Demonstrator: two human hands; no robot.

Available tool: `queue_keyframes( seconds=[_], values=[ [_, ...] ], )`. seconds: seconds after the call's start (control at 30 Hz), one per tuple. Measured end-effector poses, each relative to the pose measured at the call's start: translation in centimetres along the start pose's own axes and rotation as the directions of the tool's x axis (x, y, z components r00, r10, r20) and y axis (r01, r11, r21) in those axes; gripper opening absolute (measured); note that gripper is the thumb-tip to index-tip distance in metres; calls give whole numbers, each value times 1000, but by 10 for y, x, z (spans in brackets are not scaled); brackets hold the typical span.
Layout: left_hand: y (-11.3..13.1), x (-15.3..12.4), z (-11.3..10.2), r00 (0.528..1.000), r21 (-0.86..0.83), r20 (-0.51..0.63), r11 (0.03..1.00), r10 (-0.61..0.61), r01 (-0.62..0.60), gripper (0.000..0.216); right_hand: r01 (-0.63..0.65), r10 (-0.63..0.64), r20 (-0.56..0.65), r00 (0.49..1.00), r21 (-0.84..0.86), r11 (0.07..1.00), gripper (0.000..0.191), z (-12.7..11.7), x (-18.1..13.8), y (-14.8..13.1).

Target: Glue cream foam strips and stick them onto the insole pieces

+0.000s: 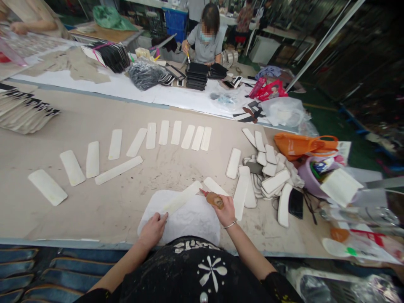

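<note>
My left hand [153,229] rests with fingers curled on the near end of a long cream strip [182,198], pinning it on a white crusted work pad [189,219]. My right hand [226,210] is wrapped round a small amber glue bottle [214,199], whose red nozzle points at the strip's far end. A second cream strip [214,185] lies just beyond the bottle.
A row of several cream strips [151,135] fans across the table. A heap of strips [265,176] lies at the right, beside an orange bag [299,145] and a purple tub [307,176]. Another person [206,38] works at the far table with black stacks [197,75].
</note>
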State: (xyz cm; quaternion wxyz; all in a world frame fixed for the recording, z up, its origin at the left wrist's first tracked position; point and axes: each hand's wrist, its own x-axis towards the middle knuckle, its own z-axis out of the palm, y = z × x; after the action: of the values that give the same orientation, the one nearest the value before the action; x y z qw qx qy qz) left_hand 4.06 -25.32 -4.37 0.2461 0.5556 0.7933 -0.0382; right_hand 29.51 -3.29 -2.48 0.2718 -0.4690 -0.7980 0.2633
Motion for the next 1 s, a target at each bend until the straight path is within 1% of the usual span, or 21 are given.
queue_keyframes(
  seconds=[0.1, 0.23, 0.4, 0.5, 0.7, 0.83, 0.9, 1.0],
  values=[
    [-1, 0, 2, 1000, 6, -3, 1000, 2, -2, 43, -21, 21, 0, 1000, 16, 1000, 35, -3, -13, -4],
    [-3, 1, 3, 1000, -9, -17, 1000, -1, 1, 42, 6, -9, 60, 998, 53, 999, 36, -2, -24, -19],
    [-3, -1, 1, 1000, -48, -6, 999, 0, -1, 43, 35, -44, 76, 996, 115, 993, 35, 3, -26, -35],
    [-3, -2, 0, 1000, -56, -5, 998, 1, -1, 43, 68, -86, 109, 990, 159, 985, 34, 9, -25, -40],
    [-5, -2, 3, 1000, -56, -13, 998, 6, -6, 44, 131, -194, 237, 952, 258, 957, 39, 30, -28, -61],
    [-6, 0, 5, 1000, -58, -26, 998, 8, -10, 43, 128, -205, 288, 936, 262, 956, 41, 44, -32, -71],
    [-6, 0, 5, 999, -47, -31, 999, 14, -15, 44, 134, -218, 314, 924, 269, 954, 40, 46, -34, -74],
    [-7, -1, 4, 1000, -44, -22, 999, 19, -20, 43, 150, -245, 346, 906, 278, 949, 38, 43, -37, -74]
  ],
)
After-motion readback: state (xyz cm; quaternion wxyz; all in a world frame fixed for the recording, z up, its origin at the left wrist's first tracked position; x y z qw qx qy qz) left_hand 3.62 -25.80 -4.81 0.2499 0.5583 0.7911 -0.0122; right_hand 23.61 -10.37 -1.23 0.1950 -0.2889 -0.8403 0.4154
